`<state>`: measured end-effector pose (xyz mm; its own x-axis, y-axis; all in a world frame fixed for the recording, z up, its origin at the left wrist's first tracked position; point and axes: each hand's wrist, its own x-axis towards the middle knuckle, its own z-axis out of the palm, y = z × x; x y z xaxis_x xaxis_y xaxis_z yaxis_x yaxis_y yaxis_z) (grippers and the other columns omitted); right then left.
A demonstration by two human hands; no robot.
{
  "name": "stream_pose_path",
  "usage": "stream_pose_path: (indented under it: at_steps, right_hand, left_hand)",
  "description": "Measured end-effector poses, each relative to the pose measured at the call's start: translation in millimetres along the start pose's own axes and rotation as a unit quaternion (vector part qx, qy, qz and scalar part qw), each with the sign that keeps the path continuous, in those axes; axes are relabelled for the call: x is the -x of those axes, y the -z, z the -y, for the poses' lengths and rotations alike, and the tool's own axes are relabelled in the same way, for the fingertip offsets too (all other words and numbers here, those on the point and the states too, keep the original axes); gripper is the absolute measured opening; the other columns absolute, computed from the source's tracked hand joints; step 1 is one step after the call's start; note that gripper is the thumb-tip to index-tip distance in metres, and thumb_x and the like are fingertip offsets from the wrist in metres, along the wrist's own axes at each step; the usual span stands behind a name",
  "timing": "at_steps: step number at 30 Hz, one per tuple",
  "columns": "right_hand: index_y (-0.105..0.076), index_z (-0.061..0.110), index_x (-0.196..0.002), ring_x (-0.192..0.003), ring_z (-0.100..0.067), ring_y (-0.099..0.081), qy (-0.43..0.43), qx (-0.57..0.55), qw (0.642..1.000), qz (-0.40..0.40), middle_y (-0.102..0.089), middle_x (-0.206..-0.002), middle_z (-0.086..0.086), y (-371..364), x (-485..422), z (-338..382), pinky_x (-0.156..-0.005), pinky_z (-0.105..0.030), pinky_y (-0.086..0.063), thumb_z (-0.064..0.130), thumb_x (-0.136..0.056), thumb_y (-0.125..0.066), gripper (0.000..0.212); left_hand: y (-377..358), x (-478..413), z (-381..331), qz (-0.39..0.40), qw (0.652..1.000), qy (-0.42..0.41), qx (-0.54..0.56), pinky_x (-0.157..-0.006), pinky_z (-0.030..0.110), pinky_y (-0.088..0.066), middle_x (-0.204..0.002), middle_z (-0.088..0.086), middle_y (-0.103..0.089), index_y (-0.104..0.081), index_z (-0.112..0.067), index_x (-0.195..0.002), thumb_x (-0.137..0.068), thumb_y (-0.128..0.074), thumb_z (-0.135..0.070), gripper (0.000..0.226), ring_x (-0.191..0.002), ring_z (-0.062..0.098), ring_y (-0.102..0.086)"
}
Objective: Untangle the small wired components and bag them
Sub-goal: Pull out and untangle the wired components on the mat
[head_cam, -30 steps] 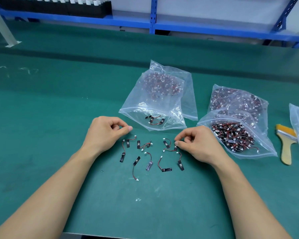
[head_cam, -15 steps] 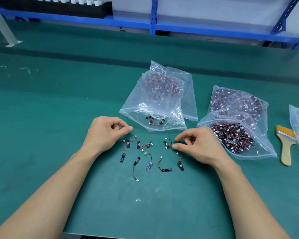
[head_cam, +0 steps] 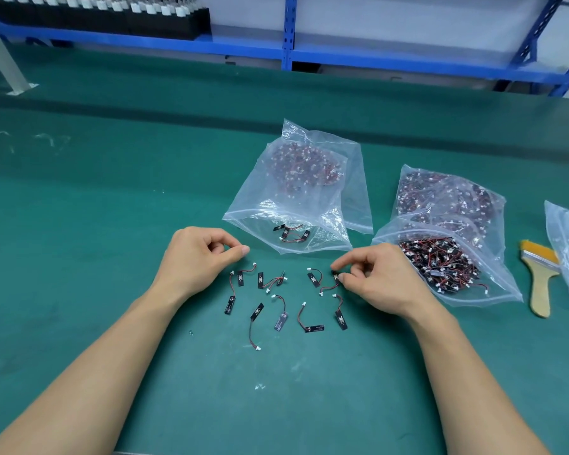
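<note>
Your right hand [head_cam: 375, 280] re-pinched one component [head_cam: 335, 277], apparently now untangled for bagging; your left hand [head_cam: 197, 254] stayed curled, empty.

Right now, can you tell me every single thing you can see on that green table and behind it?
Small black components with red wires: about ten loose, on the mat between the hands; more inside bags.
Clear plastic bags: about five, middle and right; one nearly empty.
Wooden-handled brush with yellow bristles: one, right, between bags.
Green table mat: one, under everything.
Blue metal shelf: one, behind table.
Black tray of white-topped parts: one seen, on shelf, left.
Left hand: one, curled, resting on mat.
Right hand: one, pinching a component.
</note>
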<state>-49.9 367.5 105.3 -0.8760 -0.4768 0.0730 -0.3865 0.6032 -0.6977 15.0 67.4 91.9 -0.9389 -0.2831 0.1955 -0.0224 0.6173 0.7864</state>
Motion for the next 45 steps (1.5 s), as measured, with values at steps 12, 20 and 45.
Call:
stream_pose_path:
  at_steps: [12,20,45]
  right_hand:
    - [-0.074,0.027,-0.069,-0.045,-0.006,-0.039,0.005,-0.018,0.997,-0.081,-0.043,-0.045,0.01,-8.2,-0.8,4.4,-0.051,-0.013,-0.034,0.017,-0.084,-0.073,0.019]
    - [-0.073,0.024,-0.067,-0.046,-0.006,-0.034,0.001,-0.04,0.993,-0.112,-0.041,-0.046,0.009,-9.2,-2.2,3.6,-0.05,-0.015,-0.033,0.017,-0.085,-0.074,0.019]
    - [-0.073,0.025,-0.067,-0.046,-0.005,-0.036,-0.006,-0.05,0.991,-0.121,-0.045,-0.047,0.009,-13.0,-6.5,-0.3,-0.051,-0.014,-0.035,0.018,-0.085,-0.074,0.02]
  left_hand:
    - [-0.9,0.1,0.9,0.0,1.0,-0.001,0.0,-0.058,0.029,-0.026,-0.044,-0.008,-0.029,-0.072,-0.028,-0.067,-0.079,-0.083,-0.036,0.018,-0.047,0.011,-0.025]
    - [-0.5,-1.4,1.2,0.002,1.0,-0.006,0.001,-0.057,0.029,-0.026,-0.044,-0.008,-0.029,-0.072,-0.029,-0.068,-0.08,-0.082,-0.036,0.018,-0.047,0.011,-0.026]
    - [2.3,7.4,-4.0,0.001,0.998,-0.014,0.064,-0.053,0.012,-0.034,-0.059,-0.011,-0.057,-0.075,-0.029,-0.077,-0.09,-0.073,-0.029,0.013,-0.054,0.008,-0.042]
